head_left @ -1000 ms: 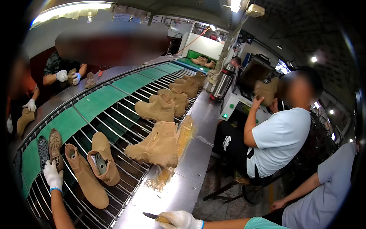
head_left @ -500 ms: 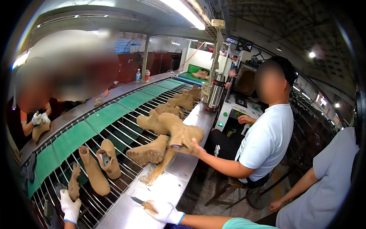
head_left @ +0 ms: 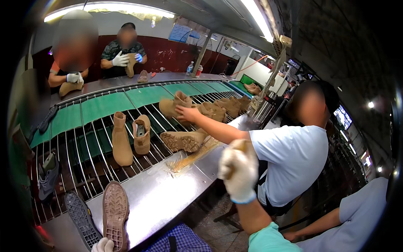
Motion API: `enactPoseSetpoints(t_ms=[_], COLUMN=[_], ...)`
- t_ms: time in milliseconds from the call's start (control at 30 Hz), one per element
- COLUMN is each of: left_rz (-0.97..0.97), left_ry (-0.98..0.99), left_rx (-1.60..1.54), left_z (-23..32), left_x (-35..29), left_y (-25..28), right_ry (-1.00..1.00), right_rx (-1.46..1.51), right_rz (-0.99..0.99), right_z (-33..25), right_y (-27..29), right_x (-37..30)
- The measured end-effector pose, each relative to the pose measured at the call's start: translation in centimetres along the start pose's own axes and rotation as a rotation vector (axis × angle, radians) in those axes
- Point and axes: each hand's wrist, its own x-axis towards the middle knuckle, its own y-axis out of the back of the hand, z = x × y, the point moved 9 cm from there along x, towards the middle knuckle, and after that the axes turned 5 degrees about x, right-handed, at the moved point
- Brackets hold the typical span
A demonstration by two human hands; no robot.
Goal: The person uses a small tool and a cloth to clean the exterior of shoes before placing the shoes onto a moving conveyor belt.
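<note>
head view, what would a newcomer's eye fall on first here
Probably the raised right hand, white-gloved and blurred, right of centre beside a co-worker's pale shirt. Next, the brown sole and dark sole at lower left, with the left hand by their lower ends. Farther back, tan boots lie in front of a green strip.

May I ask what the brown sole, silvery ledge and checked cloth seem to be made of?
Brown sole: probably moulded rubber, slightly glossy, judging by its regular grid cells; plastic is possible. Silvery ledge: apparently smooth sheet metal, given its bright glare. Checked cloth: likely woven fabric, matte, with soft folds.
</note>
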Motion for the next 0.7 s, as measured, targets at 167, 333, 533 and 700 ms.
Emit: enactPoseSetpoints(t_ms=[167, 333, 533, 700], left_rz=[0.08, 0.086, -0.002, 0.018], left_ry=[-0.019, -0.035, -0.042, 0.006], left_rx=[0.105, 0.128, 0.09, 0.136], left_z=[-1.1, -2.0, -2.8, -2.7], left_x=[-0.1, -0.6, -1.3, -1.3], left_y=[0.6, 0.0, -1.2, -0.4], right_ry=[0.548, 0.127, 0.008, -0.012], right_rx=[0.204, -0.591, -0.982, -1.031], right_rz=[-0.491, -0.332, -0.354, -0.326], right_z=[-5.1, 12.3, 25.8, 24.9], right_y=[-3.6, -5.5, -4.0, -5.2], right_x=[-6.3, -9.5, -12.8, -12.9])
